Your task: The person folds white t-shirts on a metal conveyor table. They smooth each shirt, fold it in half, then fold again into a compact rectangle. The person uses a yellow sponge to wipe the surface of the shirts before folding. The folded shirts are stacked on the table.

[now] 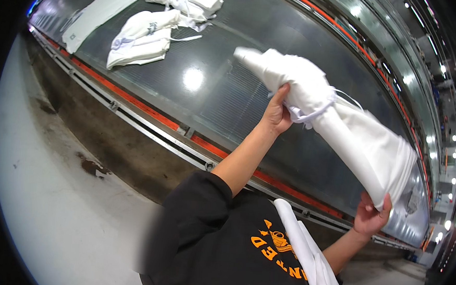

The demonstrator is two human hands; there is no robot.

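A white folded cloth garment (351, 132) with a pale lavender band and a loose white cord is held up over the dark table (210, 97). My left hand (279, 110) grips it near the lavender band, thumb on top and the other fingers hidden behind the cloth. At the lower right end, my right hand (372, 214) pinches the garment's corner between thumb and fingers. The garment slants from upper left to lower right, its far left tip blurred. A long white strip of cloth (305, 246) hangs down my dark shirt.
At the table's far left lie a folded white garment with cords (143, 38), another bundled white garment (187, 1) and a long flat white piece (103, 12). An orange-red strip and metal rail (136, 113) edge the near side. More long tables (394, 64) stand beyond.
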